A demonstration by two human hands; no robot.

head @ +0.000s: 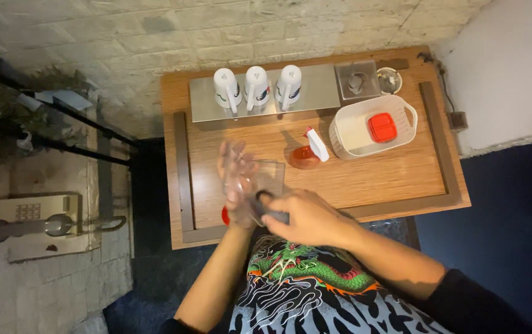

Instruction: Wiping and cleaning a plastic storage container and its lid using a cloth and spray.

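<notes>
My left hand [236, 185] holds a clear glass cup [265, 183] over the near part of the wooden table [377, 176], fingers wrapped behind it. My right hand [303, 216] presses a dark cloth [272, 213] into the cup's mouth. A small red thing [225, 216] shows under my left wrist; what it is cannot be made out.
A red spray bottle with a white trigger [309, 151] lies mid-table. A white basket [402, 130] holding a red lidded box [381, 127] stands at right. Three white mugs [257, 86] stand upside down on a metal tray at the back. A telephone [31, 216] hangs on the left wall.
</notes>
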